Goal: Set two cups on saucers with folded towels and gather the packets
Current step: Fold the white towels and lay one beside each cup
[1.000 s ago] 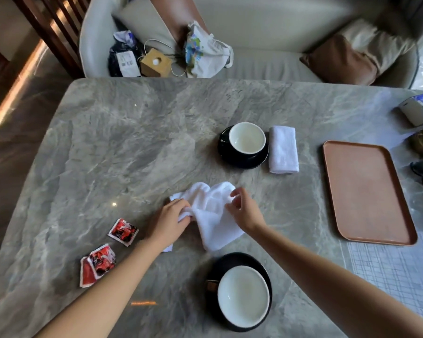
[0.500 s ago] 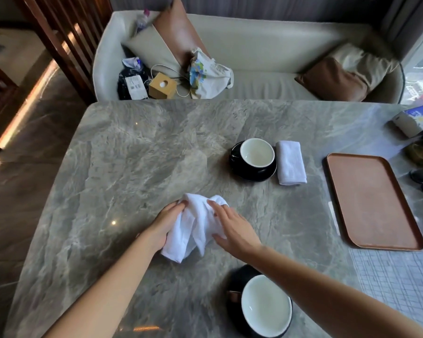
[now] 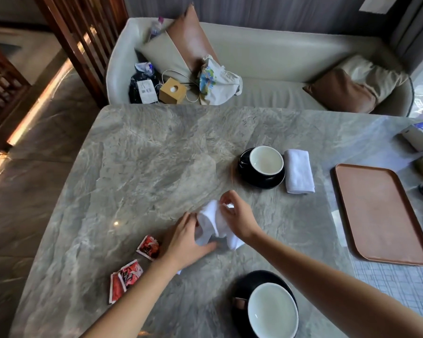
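A crumpled white towel (image 3: pixel 211 222) lies mid-table between my hands. My left hand (image 3: pixel 185 239) holds its near left edge against the table. My right hand (image 3: pixel 237 215) pinches its far corner, lifted a little. A white-lined black cup (image 3: pixel 266 159) sits on a black saucer (image 3: pixel 275 182) farther back, with a folded white towel (image 3: pixel 299 171) right beside it. A second cup (image 3: pixel 272 311) on a black saucer (image 3: pixel 239 289) is at the near edge. Three red packets lie at the left: one (image 3: pixel 148 247) by my left wrist, two overlapping (image 3: pixel 125 280) nearer.
A brown rectangular tray (image 3: pixel 376 213) lies at the right on the grey marble table (image 3: pixel 144 167). A white box (image 3: pixel 418 135) stands at the far right edge. Behind the table is a sofa (image 3: pixel 279 67) with cushions, bags and a small wooden box.
The towel has been bunched tighter. My right hand went from lying flat on it to pinching and raising its far corner. My left hand slid to the towel's near edge. The camera shifted.
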### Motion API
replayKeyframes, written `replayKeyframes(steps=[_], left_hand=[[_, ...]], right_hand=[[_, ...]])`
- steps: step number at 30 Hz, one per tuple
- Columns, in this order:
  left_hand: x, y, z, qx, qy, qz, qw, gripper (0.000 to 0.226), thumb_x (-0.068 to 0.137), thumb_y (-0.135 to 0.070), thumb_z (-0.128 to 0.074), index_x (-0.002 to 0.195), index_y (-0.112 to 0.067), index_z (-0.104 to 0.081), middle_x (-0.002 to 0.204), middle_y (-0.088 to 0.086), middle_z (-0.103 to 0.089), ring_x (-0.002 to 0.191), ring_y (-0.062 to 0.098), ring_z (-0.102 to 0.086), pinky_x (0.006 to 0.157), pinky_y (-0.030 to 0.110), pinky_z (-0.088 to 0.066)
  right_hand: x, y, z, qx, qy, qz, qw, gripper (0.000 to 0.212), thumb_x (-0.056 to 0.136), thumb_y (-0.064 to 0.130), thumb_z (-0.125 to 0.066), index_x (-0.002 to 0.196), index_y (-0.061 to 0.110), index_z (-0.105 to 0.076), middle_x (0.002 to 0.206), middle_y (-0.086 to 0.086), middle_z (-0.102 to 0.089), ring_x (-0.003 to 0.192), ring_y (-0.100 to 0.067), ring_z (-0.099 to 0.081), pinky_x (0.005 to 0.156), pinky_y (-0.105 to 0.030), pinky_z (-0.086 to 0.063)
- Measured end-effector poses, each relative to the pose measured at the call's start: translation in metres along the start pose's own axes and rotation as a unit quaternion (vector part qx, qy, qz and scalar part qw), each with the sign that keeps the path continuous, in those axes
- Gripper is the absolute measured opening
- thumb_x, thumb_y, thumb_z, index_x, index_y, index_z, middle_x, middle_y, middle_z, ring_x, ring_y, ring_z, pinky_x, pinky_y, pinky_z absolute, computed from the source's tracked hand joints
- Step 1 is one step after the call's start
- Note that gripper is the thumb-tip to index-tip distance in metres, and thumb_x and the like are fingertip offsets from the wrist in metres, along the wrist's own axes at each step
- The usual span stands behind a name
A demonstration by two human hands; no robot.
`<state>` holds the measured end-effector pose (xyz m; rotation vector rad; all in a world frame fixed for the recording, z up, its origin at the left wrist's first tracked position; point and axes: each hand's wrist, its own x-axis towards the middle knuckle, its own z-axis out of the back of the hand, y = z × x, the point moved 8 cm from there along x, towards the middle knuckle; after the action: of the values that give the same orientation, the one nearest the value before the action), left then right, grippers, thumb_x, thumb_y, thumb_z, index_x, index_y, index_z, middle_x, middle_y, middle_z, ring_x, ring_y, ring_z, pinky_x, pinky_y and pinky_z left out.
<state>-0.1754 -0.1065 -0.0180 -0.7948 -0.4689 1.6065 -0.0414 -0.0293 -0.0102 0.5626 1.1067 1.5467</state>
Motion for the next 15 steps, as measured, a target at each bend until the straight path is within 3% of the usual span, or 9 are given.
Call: replayKeyframes(steps=[1, 4, 8, 11, 13, 15], left_hand=[[0.0, 0.001, -0.003, -0.003, -0.008, 0.02, 1.0, 0.066, 0.054, -0.066, -0.066, 0.103, -0.023, -0.056, 0.1, -0.006, -0.056, 0.092, 0.012, -0.057, 0.077, 0.034, -0.05], [0.0, 0.001, 0.0, -0.069, -0.055, 0.053, 0.995, 0.036, 0.064, -0.066, -0.06, 0.091, -0.042, -0.054, 0.088, -0.012, -0.061, 0.081, 0.005, -0.062, 0.069, 0.03, -0.053], [-0.001, 0.004, 0.015, -0.185, -0.121, 0.061, 0.973, 0.05, 0.071, -0.045, -0.071, 0.111, -0.028, -0.046, 0.109, -0.004, -0.057, 0.096, 0.013, -0.059, 0.081, 0.037, -0.052], [0.001, -0.019, 0.045, -0.037, -0.175, -0.069, 0.982, 0.049, 0.072, -0.028, -0.076, 0.115, -0.021, -0.053, 0.117, -0.002, -0.055, 0.105, 0.014, -0.053, 0.086, 0.031, -0.043], [0.002, -0.037, 0.059, 0.045, -0.18, -0.136, 0.973, 0.027, 0.072, -0.025, -0.072, 0.096, -0.022, -0.061, 0.1, -0.008, -0.062, 0.095, 0.016, -0.058, 0.08, 0.033, -0.043], [0.002, -0.039, 0.071, 0.032, -0.183, -0.141, 0.972, 0.014, 0.075, -0.022, -0.068, 0.083, -0.025, -0.057, 0.082, -0.015, -0.062, 0.081, 0.01, -0.06, 0.071, 0.03, -0.045]], right_hand=[[0.001, 0.004, -0.002, 0.001, 0.008, -0.005, 1.0, 0.017, 0.087, 0.004, -0.05, 0.086, 0.02, -0.056, 0.087, 0.002, -0.062, 0.081, -0.015, -0.058, 0.075, -0.033, -0.05], [0.001, 0.014, -0.009, -0.027, 0.074, -0.019, 0.997, 0.013, 0.085, 0.01, -0.054, 0.09, 0.017, -0.064, 0.095, -0.001, -0.067, 0.091, -0.017, -0.062, 0.078, -0.028, -0.048], [-0.004, 0.029, -0.014, -0.017, 0.169, -0.018, 0.985, 0.018, 0.089, 0.02, -0.059, 0.105, 0.013, -0.065, 0.099, 0.002, -0.066, 0.091, -0.011, -0.061, 0.082, -0.029, -0.047], [-0.008, 0.037, -0.018, -0.004, 0.236, -0.005, 0.972, 0.032, 0.087, 0.026, -0.066, 0.115, 0.009, -0.062, 0.108, 0.0, -0.065, 0.1, -0.012, -0.06, 0.091, -0.029, -0.046], [-0.01, 0.037, -0.021, -0.02, 0.262, 0.006, 0.965, 0.049, 0.081, 0.023, -0.073, 0.125, 0.012, -0.055, 0.118, -0.005, -0.062, 0.11, -0.017, -0.058, 0.096, -0.032, -0.045], [-0.009, 0.035, -0.021, -0.051, 0.253, 0.017, 0.966, 0.062, 0.076, 0.013, -0.076, 0.13, 0.017, -0.046, 0.116, -0.008, -0.059, 0.107, -0.018, -0.056, 0.093, -0.034, -0.045]])
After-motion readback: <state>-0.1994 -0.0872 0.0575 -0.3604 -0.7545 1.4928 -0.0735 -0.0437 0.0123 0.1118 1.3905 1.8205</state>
